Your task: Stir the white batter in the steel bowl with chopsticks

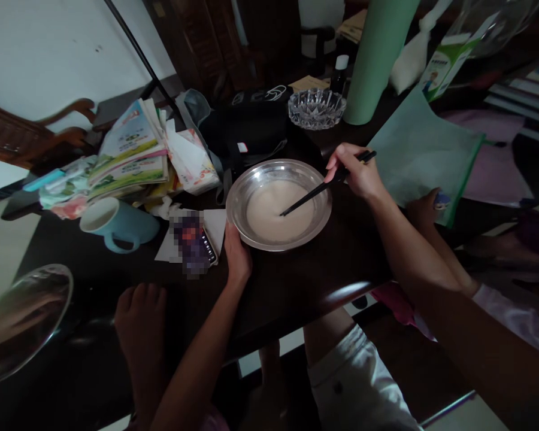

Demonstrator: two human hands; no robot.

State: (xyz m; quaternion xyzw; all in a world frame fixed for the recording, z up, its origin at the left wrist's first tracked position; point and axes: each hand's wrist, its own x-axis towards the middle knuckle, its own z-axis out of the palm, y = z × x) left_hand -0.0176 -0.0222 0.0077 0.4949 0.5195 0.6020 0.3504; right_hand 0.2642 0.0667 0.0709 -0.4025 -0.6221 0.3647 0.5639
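Note:
A shiny metal bowl [239, 197] stands on the dark table, holding a milky, pale beige liquid [269, 212]. My left hand [239, 254] grips the bowl's near left side, its fingers partly hidden by the rim. In my right hand [354, 169] are black chopsticks [312, 193], slanting down over the right rim with their tips in the liquid. Whether there is one stick or a pair is hard to make out. Just left of the bowl, a lit phone [200, 242] lies on white paper [168, 245].
Another person's hand [141, 305] rests on the table at left; a further person's hand [424, 206] touches a translucent green-edged bag [426, 149]. Around lie a blue mug [117, 224], stacked books [130, 143], a glass ashtray [317, 109], a green cylinder [377, 60] and a clear lid [22, 323].

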